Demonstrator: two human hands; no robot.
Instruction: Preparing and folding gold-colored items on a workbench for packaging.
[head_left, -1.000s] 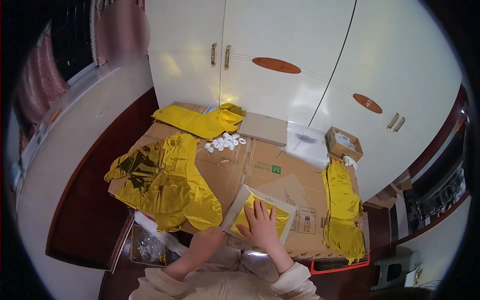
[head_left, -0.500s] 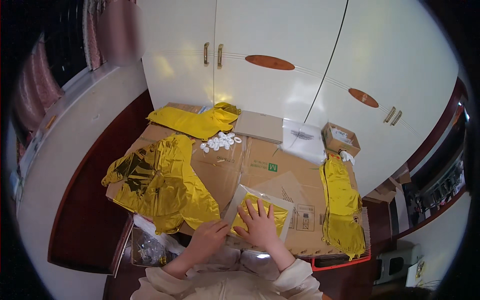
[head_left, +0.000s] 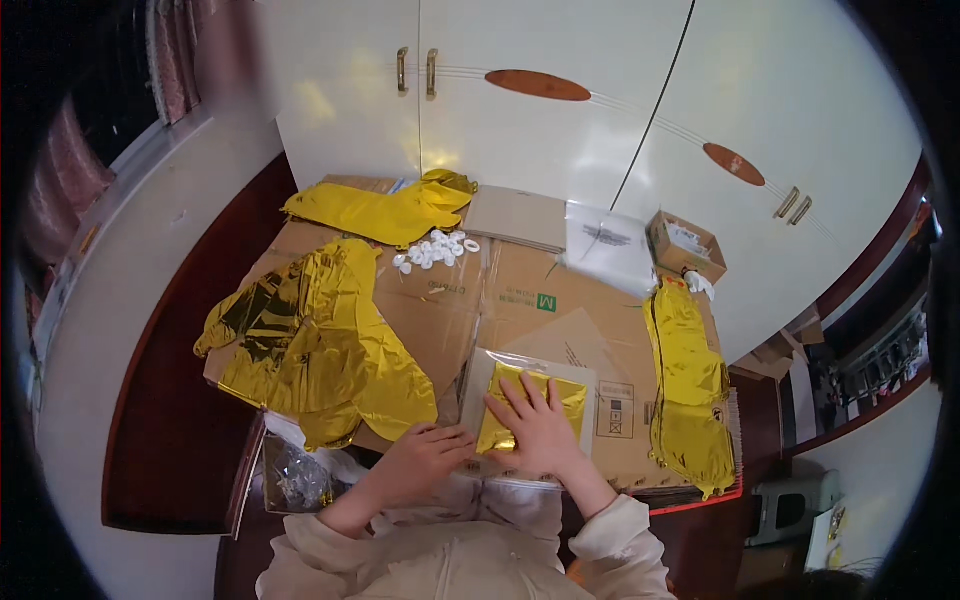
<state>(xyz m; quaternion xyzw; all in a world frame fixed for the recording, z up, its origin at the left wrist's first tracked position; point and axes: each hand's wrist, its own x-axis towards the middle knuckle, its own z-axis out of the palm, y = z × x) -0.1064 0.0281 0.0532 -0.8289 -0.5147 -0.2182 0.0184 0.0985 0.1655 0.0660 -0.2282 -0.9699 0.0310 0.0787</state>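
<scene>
A folded gold foil sheet [head_left: 568, 398] lies inside a clear plastic bag [head_left: 487, 364] at the front middle of the cardboard-covered table. My right hand [head_left: 542, 432] rests flat on the foil, fingers spread. At the bag's lower left edge, my left hand [head_left: 428, 462] has its fingers bent together; they seem to pinch the bag there, though the fingertips are partly hidden. Left of it a large crumpled gold foil balloon [head_left: 330, 350] is spread out flat. Another flat gold foil balloon [head_left: 380, 212] lies at the back left, and a third gold foil piece [head_left: 690, 385] along the right side.
Several small white rings [head_left: 435, 250] are heaped at the back. Behind lie grey-brown boards [head_left: 518, 216], a stack of clear bags [head_left: 608, 245] and a small open cardboard box [head_left: 687, 245]. A bin with clear plastic [head_left: 296, 480] stands below the left front edge. White cabinets [head_left: 540, 130] close off the back.
The whole view has tilted a little, so the table sits higher in it. My right hand has slid slightly to the right over the foil; my left hand stays at the bag's edge.
</scene>
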